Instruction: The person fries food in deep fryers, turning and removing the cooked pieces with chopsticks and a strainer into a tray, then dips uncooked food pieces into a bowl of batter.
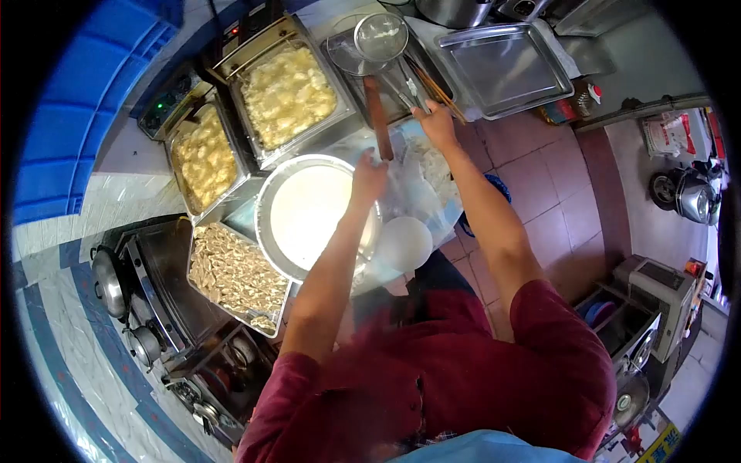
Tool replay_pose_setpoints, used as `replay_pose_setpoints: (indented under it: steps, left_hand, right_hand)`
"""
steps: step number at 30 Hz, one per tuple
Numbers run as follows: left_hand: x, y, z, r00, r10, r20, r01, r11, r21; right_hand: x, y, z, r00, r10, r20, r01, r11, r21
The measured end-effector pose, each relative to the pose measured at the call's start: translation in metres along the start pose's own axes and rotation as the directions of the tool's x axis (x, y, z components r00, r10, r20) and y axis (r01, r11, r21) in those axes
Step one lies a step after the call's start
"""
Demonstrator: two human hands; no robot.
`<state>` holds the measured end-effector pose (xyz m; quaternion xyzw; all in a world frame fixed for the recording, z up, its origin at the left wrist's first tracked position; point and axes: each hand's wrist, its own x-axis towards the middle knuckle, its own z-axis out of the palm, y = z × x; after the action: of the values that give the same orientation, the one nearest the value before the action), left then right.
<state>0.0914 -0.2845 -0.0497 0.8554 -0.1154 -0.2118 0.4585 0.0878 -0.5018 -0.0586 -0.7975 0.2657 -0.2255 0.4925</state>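
Note:
My left hand (pixel 369 179) is closed at the lower end of the wooden handle (pixel 377 116) of a wire skimmer (pixel 345 55). To its right, my right hand (pixel 437 127) is closed on the end of metal tongs (pixel 411 83), whose tips point toward a small round strainer (pixel 381 37). Below my left forearm stands a large metal bowl (pixel 266 224) of creamy white batter. Pale battered pieces bubble in two fryers, the larger fryer (pixel 340 116) and the smaller fryer (pixel 179 185). A tray (pixel 272 328) of sliced, brownish pieces sits at the left.
A shallow metal tray (pixel 502 65) lies at the upper right, beside wooden chopsticks (pixel 440 92). Near my body are a white round container (pixel 403 244) and a clear plastic bag (pixel 438 174) with pale contents. A lidded pot (pixel 110 282) stands at far left.

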Motion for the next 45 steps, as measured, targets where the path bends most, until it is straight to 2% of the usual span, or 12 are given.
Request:
replay_pose_setpoints:
  steps: [1, 3, 9, 12, 17, 18, 21, 29, 34, 37, 43, 45]
  left_hand:
    - [0.012, 0.007, 0.005, 0.993, -0.12, 0.001, 0.12, 0.993, -0.02]
    - [0.055, -0.06, 0.044, 0.996, -0.066, -0.06, 0.066, 0.998, -0.009]
    - [0.1, -0.084, 0.063, 0.947, -0.318, 0.034, 0.318, 0.924, -0.21]
    - [0.106, -0.067, 0.065, 0.926, -0.345, 0.153, 0.376, 0.816, -0.438]
    - [0.113, -0.038, 0.058, 0.895, -0.405, 0.189, 0.442, 0.741, -0.505]
    - [0.112, -0.03, 0.054, 0.934, -0.335, 0.125, 0.35, 0.786, -0.51]
    - [0.112, 0.001, 0.04, 0.912, -0.349, 0.213, 0.394, 0.606, -0.692]
    - [0.111, 0.046, 0.022, 0.97, -0.242, 0.003, 0.198, 0.788, -0.582]
    - [0.124, 0.08, -0.021, 0.988, -0.08, -0.135, 0.012, 0.897, -0.441]
    - [0.115, 0.103, -0.039, 0.99, -0.073, -0.122, 0.01, 0.894, -0.449]
    - [0.038, 0.111, -0.043, 0.991, -0.078, -0.108, 0.021, 0.893, -0.449]
    - [0.008, 0.107, -0.044, 0.988, -0.114, -0.104, 0.061, 0.908, -0.415]
  right_hand:
    - [0.011, 0.019, 0.004, 0.999, 0.034, 0.018, -0.033, 0.999, -0.04]
    - [0.026, 0.052, 0.013, 0.993, 0.101, 0.057, -0.094, 0.988, -0.125]
    - [0.043, 0.079, 0.03, 0.965, -0.223, 0.137, 0.262, 0.834, -0.486]
    - [0.049, 0.098, 0.05, 0.987, -0.006, 0.159, 0.083, 0.871, -0.484]
    - [0.058, 0.082, 0.047, 0.972, -0.216, 0.086, 0.228, 0.804, -0.55]
    - [0.06, 0.084, 0.042, 0.97, -0.215, 0.113, 0.242, 0.803, -0.545]
    - [0.036, 0.085, 0.021, 0.955, -0.278, 0.107, 0.295, 0.836, -0.462]
    - [-0.05, 0.059, -0.016, 0.999, -0.017, 0.041, 0.028, 0.962, -0.27]
    - [-0.072, 0.067, -0.014, 0.999, 0.01, 0.038, 0.002, 0.956, -0.295]
    - [-0.056, 0.089, 0.011, 0.996, -0.083, 0.034, 0.09, 0.924, -0.372]
    - [-0.03, 0.057, 0.007, 0.97, 0.081, 0.231, 0.091, 0.757, -0.647]
    - [-0.014, 0.041, -0.016, 0.997, -0.071, -0.011, 0.042, 0.703, -0.71]
